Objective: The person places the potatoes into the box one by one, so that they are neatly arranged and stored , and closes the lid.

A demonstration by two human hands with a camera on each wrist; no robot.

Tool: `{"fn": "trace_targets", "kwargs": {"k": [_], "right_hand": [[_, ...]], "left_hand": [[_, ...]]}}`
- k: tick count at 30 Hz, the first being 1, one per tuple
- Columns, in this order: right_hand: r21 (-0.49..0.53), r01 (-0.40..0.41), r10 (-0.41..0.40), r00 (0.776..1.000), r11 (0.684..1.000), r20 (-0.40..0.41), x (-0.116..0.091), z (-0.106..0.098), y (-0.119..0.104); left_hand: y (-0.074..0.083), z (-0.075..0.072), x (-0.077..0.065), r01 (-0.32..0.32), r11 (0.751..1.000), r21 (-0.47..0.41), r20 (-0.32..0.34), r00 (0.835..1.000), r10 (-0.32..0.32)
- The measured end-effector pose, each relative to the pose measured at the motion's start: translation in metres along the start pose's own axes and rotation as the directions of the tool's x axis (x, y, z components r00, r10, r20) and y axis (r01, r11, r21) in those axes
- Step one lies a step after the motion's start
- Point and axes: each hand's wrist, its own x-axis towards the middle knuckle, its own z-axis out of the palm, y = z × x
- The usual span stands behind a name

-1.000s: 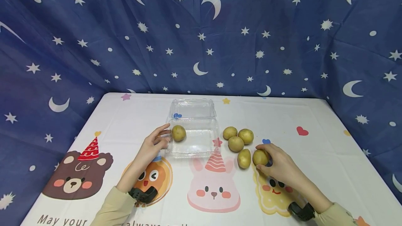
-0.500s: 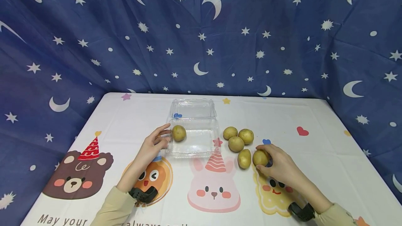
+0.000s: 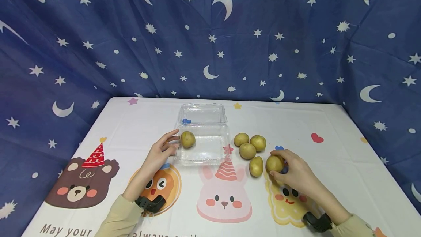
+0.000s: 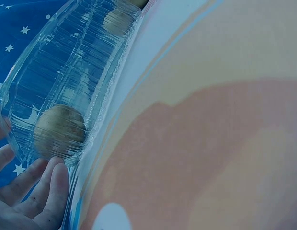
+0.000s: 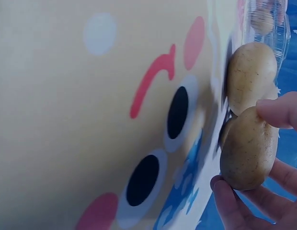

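Note:
In the head view my right hand [image 3: 297, 171] pinches a potato [image 3: 274, 164] between thumb and fingers; the right wrist view shows this potato [image 5: 249, 151] close up, beside another potato [image 5: 251, 76]. My left hand [image 3: 162, 151] rests its fingertips against the left side of a clear plastic clamshell box [image 3: 207, 156], whose lid [image 3: 202, 114] is folded back. One potato [image 3: 188, 139] lies inside the box near that left wall. Through the ribbed plastic in the left wrist view, the same potato [image 4: 60, 129] sits just beyond the fingers [image 4: 57, 187].
Several loose potatoes [image 3: 247, 151] lie on the table between the box and my right hand. A white tablecloth [image 3: 296, 123] with cartoon animals covers the table. Behind it hangs a blue curtain [image 3: 243, 65] with moons and stars.
My right hand has shifted slightly to the right with its potato, widening the gap to the neighbouring potato. The left hand and the box have stayed in place.

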Motion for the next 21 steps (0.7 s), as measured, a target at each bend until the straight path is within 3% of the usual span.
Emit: {"fn": "trace_targets", "kwargs": {"k": [21], "right_hand": [[0.047,0.011,-0.010,0.999,0.999,-0.034,0.001,-0.010,-0.011]], "left_hand": [[-0.001,-0.001,0.000,-0.013,1.000,-0.004,0.005,1.000,0.013]]}}
